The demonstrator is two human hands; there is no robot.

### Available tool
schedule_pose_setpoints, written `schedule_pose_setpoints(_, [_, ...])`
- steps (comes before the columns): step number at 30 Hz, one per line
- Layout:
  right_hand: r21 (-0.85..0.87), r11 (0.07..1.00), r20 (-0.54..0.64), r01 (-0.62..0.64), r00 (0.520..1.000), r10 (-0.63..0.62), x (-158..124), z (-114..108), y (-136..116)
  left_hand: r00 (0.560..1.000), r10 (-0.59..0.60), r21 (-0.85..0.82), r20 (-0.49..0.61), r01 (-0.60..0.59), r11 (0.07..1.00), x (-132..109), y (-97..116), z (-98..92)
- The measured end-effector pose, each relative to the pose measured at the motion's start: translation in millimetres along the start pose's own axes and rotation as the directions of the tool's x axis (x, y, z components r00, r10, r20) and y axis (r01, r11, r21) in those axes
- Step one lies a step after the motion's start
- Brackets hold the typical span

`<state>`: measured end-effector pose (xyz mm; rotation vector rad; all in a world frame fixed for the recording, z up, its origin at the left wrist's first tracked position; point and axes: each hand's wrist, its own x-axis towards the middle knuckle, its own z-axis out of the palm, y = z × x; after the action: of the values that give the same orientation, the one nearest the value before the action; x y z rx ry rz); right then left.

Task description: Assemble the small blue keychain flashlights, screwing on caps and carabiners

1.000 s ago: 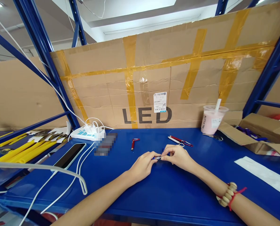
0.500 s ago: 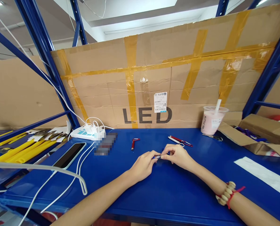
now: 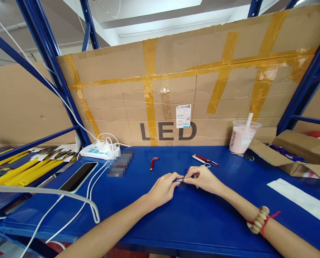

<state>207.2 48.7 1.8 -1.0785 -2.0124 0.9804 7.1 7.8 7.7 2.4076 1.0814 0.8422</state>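
Note:
Both hands meet over the middle of the blue table (image 3: 160, 222). My left hand (image 3: 163, 188) pinches one end of a small blue and silver object (image 3: 180, 180), whose details are too small to make out. At its other end, the fingertips of my right hand (image 3: 201, 178) are pinched together. A blue loop shows just behind the right fingers. Farther back lie a bent red piece (image 3: 152, 164) and, to the right, a red pen (image 3: 206, 160) beside a white one (image 3: 198, 159).
A pink drink cup (image 3: 243, 138) and an open cardboard box (image 3: 296, 157) stand back right, near a white strip (image 3: 301, 200). To the left are a phone (image 3: 79, 177), white cables, a power strip (image 3: 99, 151) and yellow tubes (image 3: 33, 172). Cardboard (image 3: 116, 107) walls the back.
The hands keep nearly the same place and grip. A little more of the blue loop shows behind my right fingers.

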Motion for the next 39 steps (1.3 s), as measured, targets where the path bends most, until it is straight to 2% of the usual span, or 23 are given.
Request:
schedule_pose_setpoints(7, [0.076, 0.996, 0.015, -0.037, 0.999, 0.036, -0.1, 1.3, 0.6, 0.999, 0.013, -0.042, -0.034, -0.015, 0.999, 0.5, -3.6, 2.5])
schedule_pose_setpoints(13, [0.115, 0.991, -0.006, -0.063, 0.998, 0.065, 1.5, -1.7, -8.3, 0.999, 0.001, -0.053, -0.038, -0.003, 0.999, 3.0, -2.6, 2.9])
schedule_pose_setpoints(22, [0.131, 0.991, -0.04, -0.032, 0.999, 0.037, 2.1, -3.5, -15.6, 0.998, -0.034, -0.082, -0.056, 0.029, 0.996, 5.1, 1.4, 0.4])
schedule_pose_setpoints(27, [0.125, 0.992, -0.075, 0.022, 0.997, -0.012, 2.9, -3.6, -13.5, 0.997, -0.05, -0.074, -0.062, 0.045, 0.996, 4.3, 3.6, -0.6])
schedule_pose_setpoints(33, [0.113, 0.982, -0.162, 0.153, 0.978, -0.134, 2.0, -6.9, -13.7, 0.993, -0.086, -0.059, -0.077, 0.082, 0.995, 4.9, 4.9, -0.1])
schedule_pose_setpoints(39, [0.098, 0.966, -0.15, 0.239, 0.963, -0.223, 1.3, -5.7, -13.1, 0.993, -0.099, -0.045, -0.07, 0.096, 0.994, 5.0, 6.3, -0.3])
